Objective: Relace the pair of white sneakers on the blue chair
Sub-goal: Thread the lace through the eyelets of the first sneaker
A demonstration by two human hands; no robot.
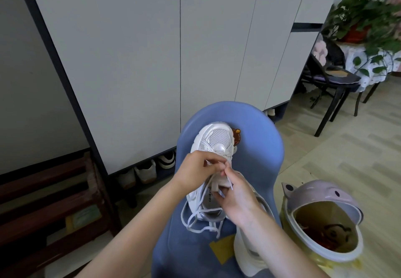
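Nearest, the second sneaker [249, 254] stands on the blue chair [256, 147] under the right forearm. Beyond it, the right hand [236, 195] pinches the lace [195, 223] above the tongue of the white sneaker [214, 141], while the left hand [195, 169] pinches lace at the eyelets, fingertips almost meeting.

I see blue chair [256, 147] carrying both white sneakers: one sneaker [213, 147] toe toward the backrest, loose laces [195, 223] trailing on the seat; second sneaker [247, 254] at the seat's near right edge, beside a yellow patch [221, 249].
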